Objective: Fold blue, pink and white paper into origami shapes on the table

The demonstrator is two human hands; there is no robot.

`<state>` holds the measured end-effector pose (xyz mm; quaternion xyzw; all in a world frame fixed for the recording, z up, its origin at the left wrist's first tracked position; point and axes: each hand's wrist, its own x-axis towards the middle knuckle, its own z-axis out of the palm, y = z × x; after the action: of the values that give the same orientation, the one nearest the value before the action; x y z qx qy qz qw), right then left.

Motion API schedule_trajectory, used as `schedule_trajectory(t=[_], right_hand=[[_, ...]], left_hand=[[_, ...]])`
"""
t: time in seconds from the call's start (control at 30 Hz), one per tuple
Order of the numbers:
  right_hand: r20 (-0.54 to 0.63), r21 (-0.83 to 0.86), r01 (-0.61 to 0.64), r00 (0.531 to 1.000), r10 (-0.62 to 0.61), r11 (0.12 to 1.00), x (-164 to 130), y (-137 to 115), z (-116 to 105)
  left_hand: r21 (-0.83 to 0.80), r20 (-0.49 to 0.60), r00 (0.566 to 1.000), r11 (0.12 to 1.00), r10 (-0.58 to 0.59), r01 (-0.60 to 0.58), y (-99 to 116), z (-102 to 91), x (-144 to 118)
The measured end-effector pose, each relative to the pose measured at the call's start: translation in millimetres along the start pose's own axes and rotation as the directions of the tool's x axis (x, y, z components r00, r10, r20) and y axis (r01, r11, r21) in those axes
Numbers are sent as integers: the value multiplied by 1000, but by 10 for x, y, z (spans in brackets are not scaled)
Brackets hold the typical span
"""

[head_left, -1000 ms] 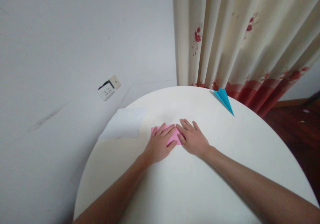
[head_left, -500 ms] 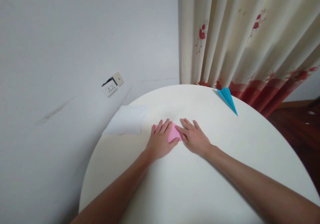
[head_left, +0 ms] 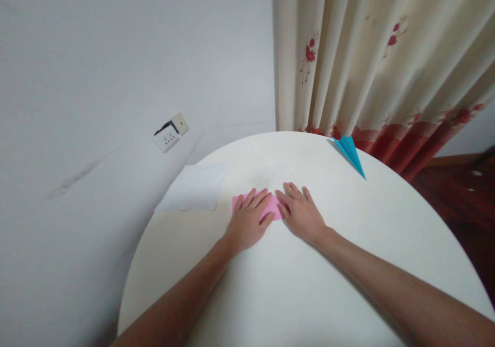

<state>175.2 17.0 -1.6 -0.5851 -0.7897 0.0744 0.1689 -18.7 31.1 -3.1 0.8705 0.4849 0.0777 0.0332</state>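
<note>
A pink sheet of paper (head_left: pixel 275 210) lies flat on the round white table (head_left: pixel 309 306). Across its left part rests my left hand (head_left: pixel 248 220), palm down with the fingers spread, hiding much of the sheet. My right hand (head_left: pixel 300 208) lies flat at the right end of the paper, its thumb and index finger touching that edge and the other fingers on the tabletop. Neither hand grips anything. How the paper is folded under my fingers is hidden.
A blue paper plane (head_left: pixel 350 153) stands near the far right table edge, by a floral curtain (head_left: pixel 340 53). White paper sheets (head_left: pixel 193 188) lie at the left, slightly past the table's edge. A wall with a socket (head_left: pixel 167 138) borders the left side.
The left hand has shifted slightly, and more of the pink paper shows at its left corner and between the hands. The right hand's fingers have spread a little.
</note>
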Motion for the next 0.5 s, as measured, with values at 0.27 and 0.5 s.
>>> schedule_trajectory(t=[0.27,0.5], right_hand=[[-90,-6,-202,976,201,979,27,75,67],[-42,15,-9,999,10,1000,13,36,39]], left_hand=[[8,9,1000,1000,5,-5,-10,10,8],[6,38,999,999,35,-35,-18,4,5]])
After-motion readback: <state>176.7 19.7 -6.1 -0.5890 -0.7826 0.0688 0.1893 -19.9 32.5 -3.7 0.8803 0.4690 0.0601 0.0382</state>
